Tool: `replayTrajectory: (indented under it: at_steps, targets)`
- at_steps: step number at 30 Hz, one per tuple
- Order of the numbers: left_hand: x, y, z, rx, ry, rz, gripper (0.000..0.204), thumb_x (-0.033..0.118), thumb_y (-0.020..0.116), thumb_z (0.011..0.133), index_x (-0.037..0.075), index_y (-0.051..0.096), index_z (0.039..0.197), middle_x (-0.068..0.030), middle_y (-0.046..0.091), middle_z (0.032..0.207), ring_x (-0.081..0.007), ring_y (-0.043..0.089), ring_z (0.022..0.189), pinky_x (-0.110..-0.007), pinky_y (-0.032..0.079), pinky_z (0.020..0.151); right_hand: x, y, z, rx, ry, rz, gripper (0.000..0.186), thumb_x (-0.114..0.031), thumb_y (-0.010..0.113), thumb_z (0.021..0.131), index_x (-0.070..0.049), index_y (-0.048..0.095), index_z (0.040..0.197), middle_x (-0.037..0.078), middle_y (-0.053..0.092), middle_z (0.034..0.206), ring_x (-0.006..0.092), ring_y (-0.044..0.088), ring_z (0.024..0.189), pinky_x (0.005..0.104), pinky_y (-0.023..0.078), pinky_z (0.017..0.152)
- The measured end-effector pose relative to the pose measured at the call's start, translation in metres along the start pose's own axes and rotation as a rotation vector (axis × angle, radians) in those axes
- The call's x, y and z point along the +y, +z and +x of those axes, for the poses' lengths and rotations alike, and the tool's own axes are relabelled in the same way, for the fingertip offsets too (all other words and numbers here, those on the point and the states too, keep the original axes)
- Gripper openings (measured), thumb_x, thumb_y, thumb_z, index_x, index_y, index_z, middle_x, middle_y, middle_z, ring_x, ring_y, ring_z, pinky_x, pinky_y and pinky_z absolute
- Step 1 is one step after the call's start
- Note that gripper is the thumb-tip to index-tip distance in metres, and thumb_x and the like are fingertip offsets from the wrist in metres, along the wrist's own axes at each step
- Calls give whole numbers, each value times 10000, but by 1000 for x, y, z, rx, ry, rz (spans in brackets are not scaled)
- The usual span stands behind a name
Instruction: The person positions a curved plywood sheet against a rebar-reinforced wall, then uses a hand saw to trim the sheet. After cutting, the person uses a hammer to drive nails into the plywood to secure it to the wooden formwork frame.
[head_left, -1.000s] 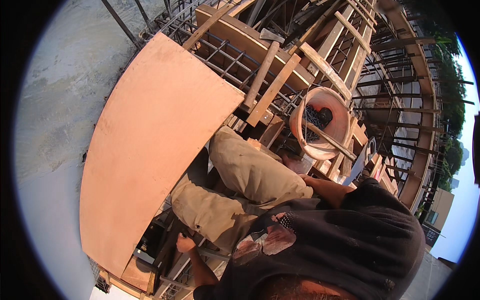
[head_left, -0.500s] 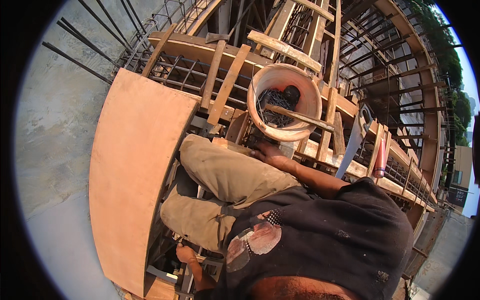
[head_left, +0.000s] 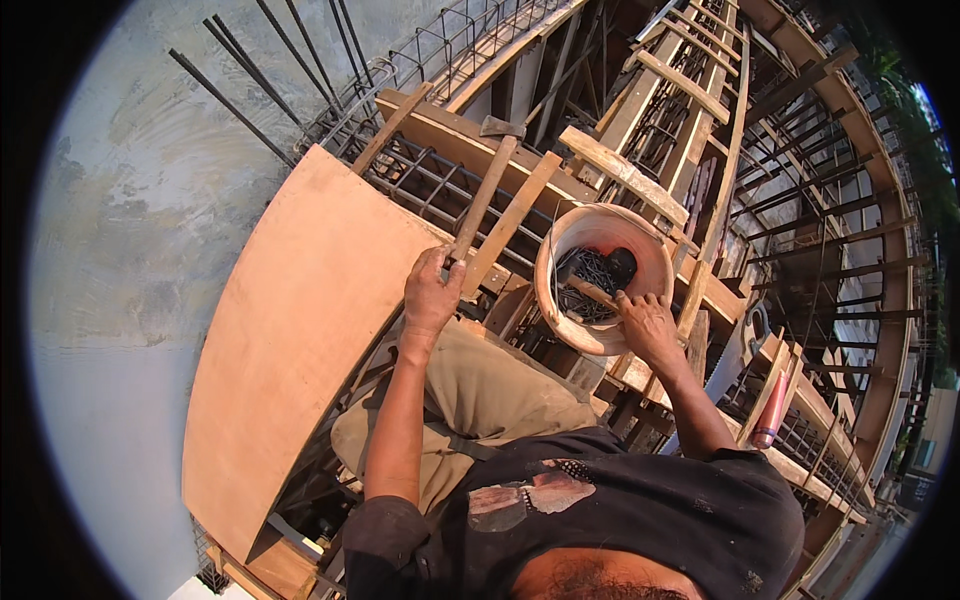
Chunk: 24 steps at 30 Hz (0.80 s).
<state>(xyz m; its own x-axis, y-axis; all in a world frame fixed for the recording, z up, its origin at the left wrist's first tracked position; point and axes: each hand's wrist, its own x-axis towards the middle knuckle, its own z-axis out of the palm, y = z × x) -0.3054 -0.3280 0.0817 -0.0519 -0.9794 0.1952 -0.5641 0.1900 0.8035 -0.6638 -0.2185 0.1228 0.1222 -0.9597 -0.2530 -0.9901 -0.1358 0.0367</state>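
Note:
My left hand (head_left: pixel 433 297) closes around the lower end of a wooden-handled tool (head_left: pixel 486 193) with a grey metal head. The tool lies slanted over the rebar, its head at the far end. My right hand (head_left: pixel 652 328) is at the near rim of a clay-coloured bucket (head_left: pixel 556 300), its fingers closed on a wooden handle (head_left: pixel 592 292) that reaches down into the bucket. Dark nails (head_left: pixel 590 268) and a rounded black object (head_left: pixel 621 266) lie inside. The handle's far end is hidden among the nails.
A large curved plywood sheet (head_left: pixel 310 330) lies to my left, with a grey concrete surface (head_left: pixel 130 250) beyond. A wooden strip (head_left: pixel 513 222) lies beside the tool. To the right are a handsaw (head_left: pixel 728 368) and a red cylinder (head_left: pixel 770 410). Rebar (head_left: pixel 250 75) juts out at the far left.
Both hands have come up from beside my legs: the left to the wooden-handled tool, the right to the handle in the bucket. The view has shifted, moving the scene right and down.

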Motion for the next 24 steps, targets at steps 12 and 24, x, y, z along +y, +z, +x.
replayTrajectory:
  at_steps: [12, 24]
  targets:
    - [-26, 122, 127, -234, -474, 304, 461, 327, 652, 948, -11, 581, 1254, -198, 661, 1208, -376, 640, 1177, -496, 511, 1009, 48, -40, -75, -3, 397, 931, 376, -203, 682, 939, 4, 620, 1247, 85, 683, 926, 227, 655, 752, 344, 527, 700]
    - [109, 50, -29, 87, -494, -1132, 213, 146, 671, 937, 20, 528, 1034, -38, 568, 788, -102, 584, 624, -273, 517, 576, -18, -75, -33, 300, 52, 1903, 525, -313, 558, 1066, -75, 370, 1495, 70, 535, 757, 100, 502, 534, 259, 462, 475]
